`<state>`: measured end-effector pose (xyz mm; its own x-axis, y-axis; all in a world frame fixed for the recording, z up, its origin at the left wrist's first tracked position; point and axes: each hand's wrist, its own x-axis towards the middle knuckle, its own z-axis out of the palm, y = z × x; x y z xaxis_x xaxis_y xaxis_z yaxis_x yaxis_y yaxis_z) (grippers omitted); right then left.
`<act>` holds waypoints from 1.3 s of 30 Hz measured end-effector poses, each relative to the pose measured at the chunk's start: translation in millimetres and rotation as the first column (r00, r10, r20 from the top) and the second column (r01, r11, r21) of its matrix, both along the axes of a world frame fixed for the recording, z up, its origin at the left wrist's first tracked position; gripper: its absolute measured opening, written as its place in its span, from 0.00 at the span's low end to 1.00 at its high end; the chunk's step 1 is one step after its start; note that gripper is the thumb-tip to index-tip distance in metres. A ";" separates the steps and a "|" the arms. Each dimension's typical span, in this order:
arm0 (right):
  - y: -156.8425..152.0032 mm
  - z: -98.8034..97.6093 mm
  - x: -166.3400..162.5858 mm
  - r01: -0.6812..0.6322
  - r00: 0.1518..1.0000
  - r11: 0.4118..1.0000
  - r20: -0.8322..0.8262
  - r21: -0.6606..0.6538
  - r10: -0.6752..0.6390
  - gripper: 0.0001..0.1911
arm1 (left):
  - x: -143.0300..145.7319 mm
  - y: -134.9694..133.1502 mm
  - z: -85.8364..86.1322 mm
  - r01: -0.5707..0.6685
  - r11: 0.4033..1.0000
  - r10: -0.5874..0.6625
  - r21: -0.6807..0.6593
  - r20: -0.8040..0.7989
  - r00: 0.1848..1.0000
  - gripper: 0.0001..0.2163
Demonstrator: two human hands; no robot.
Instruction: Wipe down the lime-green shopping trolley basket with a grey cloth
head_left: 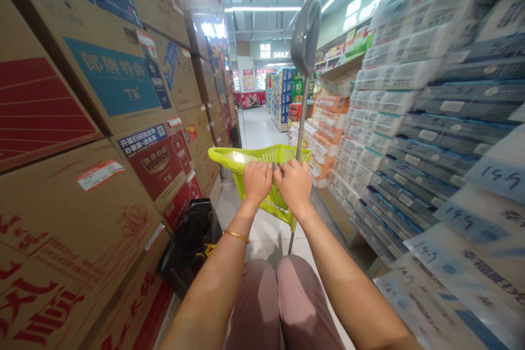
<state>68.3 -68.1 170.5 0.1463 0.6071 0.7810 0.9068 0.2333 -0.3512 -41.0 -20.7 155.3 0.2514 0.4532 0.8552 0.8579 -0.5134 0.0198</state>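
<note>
A lime-green plastic shopping basket (235, 159) on a trolley stands in the aisle ahead of my knees. Both arms reach forward to its near rim. My left hand (257, 181) is closed over the rim, a gold bangle on that wrist. My right hand (294, 184) is closed beside it, fingers curled on the same rim, the two hands nearly touching. A grey handle (305, 38) on a metal pole (302, 120) rises from the basket just past my right hand.
Tall stacks of brown cardboard cartons (102, 120) wall the left side. Stacked packs of goods (410, 120) with price cards line the right. A black bag (191, 240) lies on the floor at the left. The white tiled aisle (258, 126) runs ahead toward distant shelves.
</note>
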 end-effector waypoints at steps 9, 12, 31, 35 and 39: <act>16.5 -2.5 28.3 -0.161 0.987 0.984 -0.014 -0.076 0.160 0.18 | -10.0 2.7 4.4 0.085 0.993 -0.083 -0.078 0.019 0.996 0.16; 23.5 -3.9 37.2 -0.221 0.975 0.970 -0.058 -0.097 0.216 0.18 | -11.5 5.2 5.7 0.116 0.988 -0.110 -0.106 0.057 0.992 0.15; 14.0 -6.8 -12.2 -0.210 0.977 0.978 0.034 -0.019 0.210 0.19 | -39.4 5.1 27.2 0.082 0.972 -0.093 -0.222 -0.038 0.995 0.14; 17.5 -15.0 -12.9 -0.211 0.977 0.977 0.024 0.012 0.211 0.18 | -19.4 -13.7 30.7 0.068 0.967 -0.095 -0.246 -0.103 0.990 0.17; 23.4 -27.9 -6.6 -0.210 0.977 0.976 -0.024 0.061 0.211 0.16 | -7.1 -16.7 23.2 -0.027 0.969 -0.006 -0.246 -0.130 0.991 0.20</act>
